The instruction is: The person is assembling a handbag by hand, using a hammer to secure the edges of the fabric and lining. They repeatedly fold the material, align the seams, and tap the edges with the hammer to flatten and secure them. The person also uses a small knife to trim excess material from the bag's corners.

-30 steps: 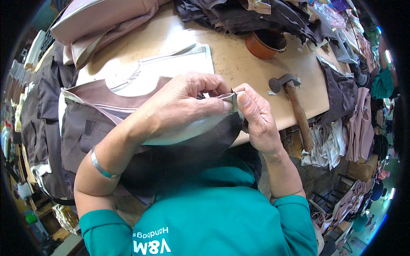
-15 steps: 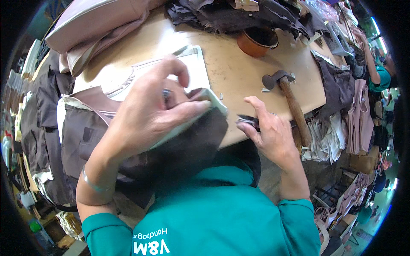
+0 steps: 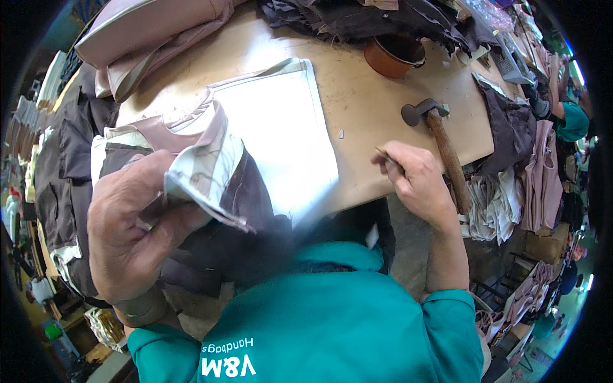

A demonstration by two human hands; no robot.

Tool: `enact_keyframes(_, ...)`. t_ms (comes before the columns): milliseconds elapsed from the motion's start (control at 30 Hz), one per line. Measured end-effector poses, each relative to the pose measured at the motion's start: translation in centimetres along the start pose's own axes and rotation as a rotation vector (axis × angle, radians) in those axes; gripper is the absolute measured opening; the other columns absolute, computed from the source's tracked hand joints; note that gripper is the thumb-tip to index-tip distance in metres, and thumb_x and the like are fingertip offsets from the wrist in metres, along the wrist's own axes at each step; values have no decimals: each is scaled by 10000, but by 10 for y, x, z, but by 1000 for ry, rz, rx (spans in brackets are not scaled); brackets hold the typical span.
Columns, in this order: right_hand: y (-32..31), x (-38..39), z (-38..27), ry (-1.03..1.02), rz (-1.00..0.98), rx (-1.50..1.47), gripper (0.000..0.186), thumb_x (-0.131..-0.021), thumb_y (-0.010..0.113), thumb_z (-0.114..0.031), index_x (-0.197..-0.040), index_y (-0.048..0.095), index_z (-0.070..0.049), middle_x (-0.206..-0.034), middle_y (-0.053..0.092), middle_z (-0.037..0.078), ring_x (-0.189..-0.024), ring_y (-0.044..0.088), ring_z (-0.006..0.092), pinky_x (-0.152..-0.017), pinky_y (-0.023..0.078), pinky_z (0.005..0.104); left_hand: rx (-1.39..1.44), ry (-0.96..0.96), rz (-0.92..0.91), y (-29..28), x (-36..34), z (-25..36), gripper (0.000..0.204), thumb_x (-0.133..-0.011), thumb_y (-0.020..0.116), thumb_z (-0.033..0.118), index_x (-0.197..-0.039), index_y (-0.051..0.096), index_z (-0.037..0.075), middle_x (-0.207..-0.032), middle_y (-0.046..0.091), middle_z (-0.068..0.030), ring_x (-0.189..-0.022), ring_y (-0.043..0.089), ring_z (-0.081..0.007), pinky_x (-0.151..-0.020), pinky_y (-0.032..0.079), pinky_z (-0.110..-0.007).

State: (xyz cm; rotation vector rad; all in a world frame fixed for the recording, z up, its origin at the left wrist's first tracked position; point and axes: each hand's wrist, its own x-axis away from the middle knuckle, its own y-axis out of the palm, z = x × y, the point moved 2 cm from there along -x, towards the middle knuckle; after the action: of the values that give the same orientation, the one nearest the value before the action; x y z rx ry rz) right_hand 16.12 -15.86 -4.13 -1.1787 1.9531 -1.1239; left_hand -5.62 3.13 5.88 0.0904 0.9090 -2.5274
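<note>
My left hand [image 3: 128, 236], at lower left, grips a bag piece [image 3: 211, 175] of dark fabric with pale, stitched edging, which is lifted and folded over toward me. Behind it a white panel [image 3: 284, 134] with pink trim lies on the table [image 3: 357, 115]. My right hand [image 3: 418, 185], over the table's front edge, has its fingers closed on a small, dark, slim tool [image 3: 393, 159], too small to identify. A hammer [image 3: 450, 153] with a wooden handle lies just right of that hand.
Pink bag pieces [image 3: 147, 29] lie at back left and dark fabric [image 3: 377, 22] at the back, beside a brown pot [image 3: 393, 57]. Fabric stacks [image 3: 485, 207] hang at right and dark pieces [image 3: 64, 185] at left. A co-worker's arm and teal sleeve [image 3: 568, 118] show at far right.
My hands have moved apart. My left hand has pulled the piece left and toward me, turning its edge over and uncovering more white panel. My right hand has let go of the piece.
</note>
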Motion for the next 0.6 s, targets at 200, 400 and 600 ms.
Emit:
enact_keyframes(200,27,-30,-10,-164,-56,-122,185,-767,488,0,-940,553,-13,-947,571,166,-859,558,349,-754,454,391,2,9,-44,22,-11,-6,233,-717,613,-3,-943,575,-44,-775,602,-125,-726,594,-196,-683,447,-264)
enact_keyframes(400,6,-44,-1,-102,277,284,245,-775,572,-113,-1001,550,-21,-1065,541,161,-874,557,356,-779,449,388,115,79,-94,14,-14,-5,204,-729,640,14,-906,550,-35,-770,569,-150,-684,558,-276,-647,438,-297)
enact_keyframes(600,-13,-43,-100,-339,-55,-1096,238,-832,609,-215,-892,576,13,-764,561,50,-680,523,112,-627,434,240,135,28,-118,12,-10,-12,199,-721,628,5,-899,543,-24,-745,557,-124,-645,537,-213,-612,427,-294)
